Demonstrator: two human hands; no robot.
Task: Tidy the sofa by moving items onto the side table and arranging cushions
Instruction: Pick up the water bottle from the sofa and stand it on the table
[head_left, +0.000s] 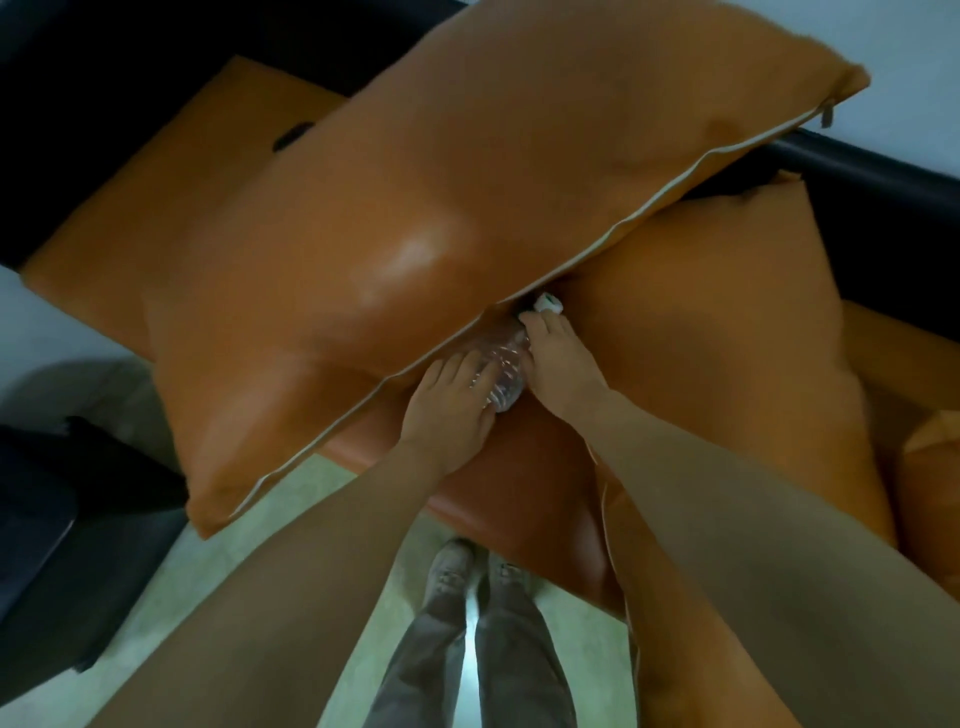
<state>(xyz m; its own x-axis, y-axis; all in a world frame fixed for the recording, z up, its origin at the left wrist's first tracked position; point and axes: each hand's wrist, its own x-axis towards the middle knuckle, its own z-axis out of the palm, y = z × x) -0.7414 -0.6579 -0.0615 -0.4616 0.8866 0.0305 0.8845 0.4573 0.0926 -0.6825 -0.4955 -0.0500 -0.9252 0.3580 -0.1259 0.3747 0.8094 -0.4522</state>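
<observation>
A clear plastic bottle (503, 370) with a white cap (546, 302) lies on the orange sofa seat (509, 483), partly tucked under the edge of a large orange cushion (415, 218). My left hand (447, 402) grips the bottle's lower body from the left, thumb under its base. From the right, my right hand (558, 364) holds it, fingers curled at the shoulder near the cap. A second orange cushion (717, 332) leans at the right, beside my right forearm.
Another orange cushion (171, 208) lies behind at the left with a small black object (293, 136) on it. A dark piece of furniture (57, 525) stands on the pale floor at the left. The sofa's black back (883, 197) runs along the wall. My shoes (478, 571) stand against the seat front.
</observation>
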